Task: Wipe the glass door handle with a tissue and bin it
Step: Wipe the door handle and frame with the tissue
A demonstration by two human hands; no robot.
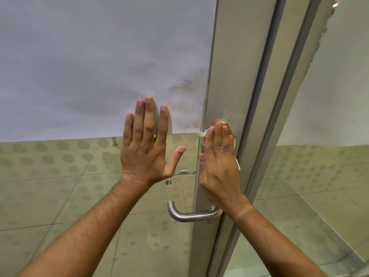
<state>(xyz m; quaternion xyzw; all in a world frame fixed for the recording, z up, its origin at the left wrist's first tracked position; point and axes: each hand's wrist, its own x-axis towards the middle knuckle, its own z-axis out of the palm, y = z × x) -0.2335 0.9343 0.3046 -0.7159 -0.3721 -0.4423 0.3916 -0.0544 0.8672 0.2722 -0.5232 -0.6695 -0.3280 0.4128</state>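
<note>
The glass door handle point(191, 213), a brushed steel lever, sits at about six o'clock in the head view, its grip running from a curved free end on the left to its mount on the grey metal door stile point(229, 76) on the right. The tissue point(232, 136) is at about three o'clock from the centre of the view, up the stile at twelve o'clock from the handle and well apart from it; only white crumpled edges show, around the fingertips and beside the palm of the right hand point(218, 162). The right hand lies flat over the tissue and presses it against the stile, its fingers straight and held close together, its thumb tucked along the left edge at the seam between glass and metal. The right wrist crosses just in front of the handle's mount. The left hand point(148, 144) is at nine o'clock from the right hand, palm toward the glass pane point(79, 76), with fingers straight and slightly spread and the thumb splayed toward three o'clock; it holds nothing, and whether it touches the pane cannot be told. Smudged marks point(185, 90) show on the frosted upper pane at one o'clock from the left hand. Through the clear lower glass a tiled floor point(50, 196) with rows of dots appears.
</note>
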